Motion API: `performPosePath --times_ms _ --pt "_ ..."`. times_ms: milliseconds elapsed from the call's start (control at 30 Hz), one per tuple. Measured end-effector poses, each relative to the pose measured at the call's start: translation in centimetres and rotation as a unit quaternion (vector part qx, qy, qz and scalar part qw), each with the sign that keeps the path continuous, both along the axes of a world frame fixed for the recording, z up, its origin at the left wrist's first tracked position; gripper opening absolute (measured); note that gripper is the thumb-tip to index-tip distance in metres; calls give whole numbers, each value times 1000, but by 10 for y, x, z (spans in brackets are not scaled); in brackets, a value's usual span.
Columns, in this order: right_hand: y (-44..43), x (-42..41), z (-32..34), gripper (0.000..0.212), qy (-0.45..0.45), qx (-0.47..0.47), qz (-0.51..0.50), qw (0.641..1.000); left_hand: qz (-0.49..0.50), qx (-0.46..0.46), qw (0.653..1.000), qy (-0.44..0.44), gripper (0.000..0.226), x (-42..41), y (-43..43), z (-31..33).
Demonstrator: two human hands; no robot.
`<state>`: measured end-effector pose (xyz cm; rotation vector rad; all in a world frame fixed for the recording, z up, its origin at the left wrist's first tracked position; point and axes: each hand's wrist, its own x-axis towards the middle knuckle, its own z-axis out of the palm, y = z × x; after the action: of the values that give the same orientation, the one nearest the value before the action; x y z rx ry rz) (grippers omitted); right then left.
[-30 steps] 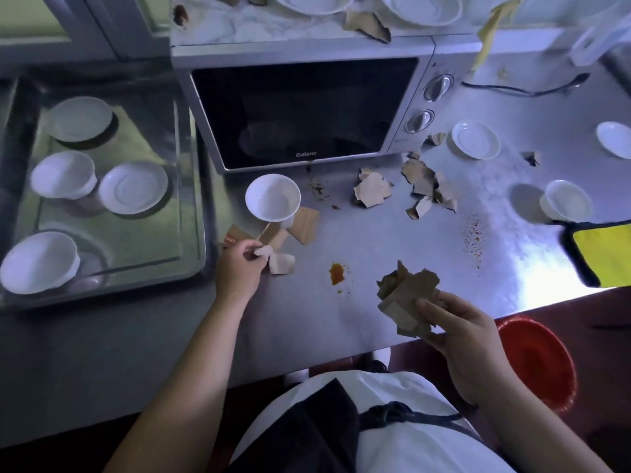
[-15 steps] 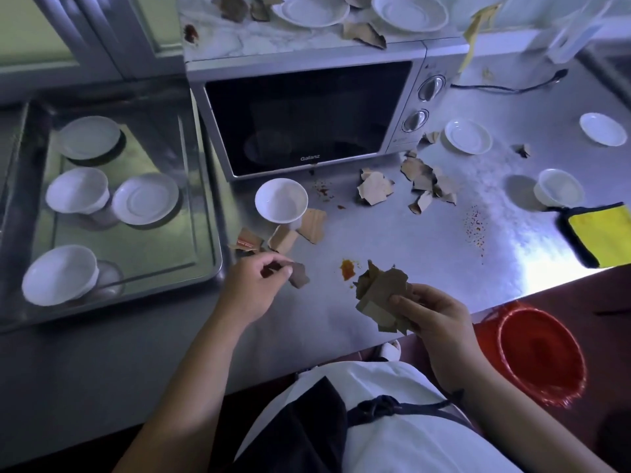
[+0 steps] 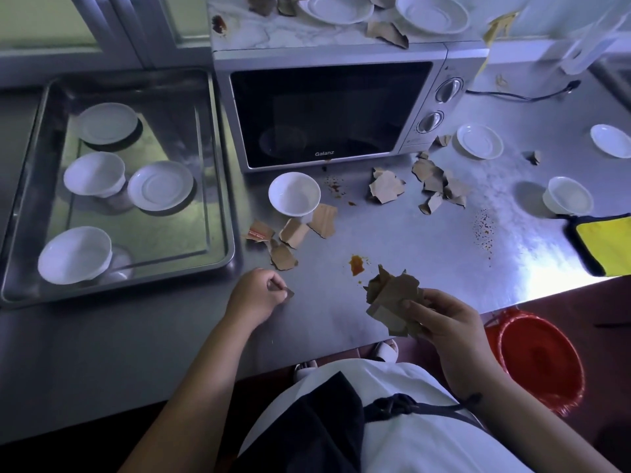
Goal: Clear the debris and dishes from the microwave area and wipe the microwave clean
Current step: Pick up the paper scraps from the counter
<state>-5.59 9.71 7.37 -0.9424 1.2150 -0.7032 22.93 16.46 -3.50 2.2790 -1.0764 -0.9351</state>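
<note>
A silver microwave (image 3: 327, 110) stands at the back of the steel counter, with plates and torn cardboard on its top. My left hand (image 3: 254, 295) pinches a small cardboard scrap (image 3: 288, 294) just above the counter near its front edge. My right hand (image 3: 444, 322) grips a bundle of cardboard scraps (image 3: 392, 298). More cardboard pieces (image 3: 293, 233) lie beside a white bowl (image 3: 294, 193) in front of the microwave door. Another cluster of scraps (image 3: 433, 186) lies to the right. An orange sauce spot (image 3: 356, 264) marks the counter.
A steel tray (image 3: 218, 213) at the left holds bowls and saucers. White saucers (image 3: 479, 141) and a cup (image 3: 567, 196) sit at the right, near a yellow cloth (image 3: 607, 244). A red bin (image 3: 539, 360) stands below the counter edge. Red specks (image 3: 485, 230) dot the counter.
My left hand has lifted one scrap from the pile by the bowl and drawn it back toward the counter's front edge. My right hand keeps its bundle.
</note>
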Motion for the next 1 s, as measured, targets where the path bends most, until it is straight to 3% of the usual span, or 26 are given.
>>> performPosePath --times_ms 200,433,600,1000 --pt "5 -6 2 15 1 3 -23 1000 -33 12 999 -1 4 -7 -4 -11" --pt "7 -14 4 15 -8 7 -45 999 47 -110 990 69 18 8 -22 -4" --pt "9 -14 3 14 -4 22 -40 999 117 -79 990 25 15 19 -50 -6" --pt "8 -30 9 13 -10 28 -71 997 47 -37 996 -69 17 9 -67 -19"
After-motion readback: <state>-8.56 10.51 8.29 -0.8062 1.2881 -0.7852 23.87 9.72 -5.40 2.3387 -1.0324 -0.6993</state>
